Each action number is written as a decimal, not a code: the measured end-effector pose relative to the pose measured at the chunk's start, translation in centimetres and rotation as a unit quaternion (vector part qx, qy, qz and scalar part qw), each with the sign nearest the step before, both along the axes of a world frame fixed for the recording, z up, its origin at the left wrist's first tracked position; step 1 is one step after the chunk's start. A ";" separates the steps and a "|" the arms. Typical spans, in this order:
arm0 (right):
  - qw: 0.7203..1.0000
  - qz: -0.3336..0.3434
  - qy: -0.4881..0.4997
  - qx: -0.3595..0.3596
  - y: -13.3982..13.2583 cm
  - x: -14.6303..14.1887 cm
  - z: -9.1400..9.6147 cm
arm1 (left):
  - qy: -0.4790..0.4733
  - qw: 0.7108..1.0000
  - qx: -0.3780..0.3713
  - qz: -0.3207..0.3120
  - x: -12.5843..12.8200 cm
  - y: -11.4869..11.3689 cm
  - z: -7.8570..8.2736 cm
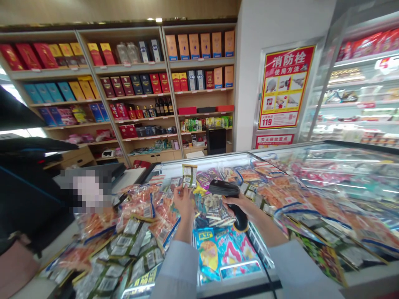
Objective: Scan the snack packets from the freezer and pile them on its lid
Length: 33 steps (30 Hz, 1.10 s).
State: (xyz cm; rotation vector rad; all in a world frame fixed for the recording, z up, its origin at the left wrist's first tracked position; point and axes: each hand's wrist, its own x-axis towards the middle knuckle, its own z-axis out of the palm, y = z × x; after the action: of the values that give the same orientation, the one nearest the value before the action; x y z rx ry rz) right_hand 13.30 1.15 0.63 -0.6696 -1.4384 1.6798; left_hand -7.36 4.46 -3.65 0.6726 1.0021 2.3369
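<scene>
My left hand pinches the lower edge of a small snack packet, its printed label side raised above the freezer. In my right hand is a black barcode scanner, gripped by the handle, its head pointing left toward the packet. The scanner's cable runs down over the freezer's front edge. Beneath both hands, an open display freezer holds blue ice-pop packs and other colourful packs. Left of my left forearm lies a pile of similar silver-and-green packets.
Clear bags of orange-coloured snacks lie to the left, and more bags spread across the right. Behind stand shelves of boxed bottles. A red fire-hydrant poster hangs on the wall. Someone dark-clothed is at far left.
</scene>
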 end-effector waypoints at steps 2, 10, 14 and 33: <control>1.000 0.002 0.002 -0.001 0.1 0.1 0.0 | -0.004 1.000 -0.003 -0.001 0.0 0.0 0.0; 0.998 -0.033 0.041 -0.020 -0.8 0.0 2.1 | 0.022 1.000 -0.021 -0.008 0.8 -0.3 0.7; 0.998 -0.034 0.051 -0.017 -2.6 -0.2 3.8 | 0.066 0.997 -0.020 0.021 0.3 -2.6 2.8; 0.987 0.027 0.113 -0.110 -8.2 -10.9 0.9 | 0.400 0.781 -0.284 0.386 -13.2 -19.5 1.3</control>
State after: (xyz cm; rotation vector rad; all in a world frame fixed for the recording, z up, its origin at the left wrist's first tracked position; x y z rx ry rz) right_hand 2.41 -7.04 1.57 -0.5422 -1.1309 1.9095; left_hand -20.53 -15.08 -2.39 1.1789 2.6614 2.0629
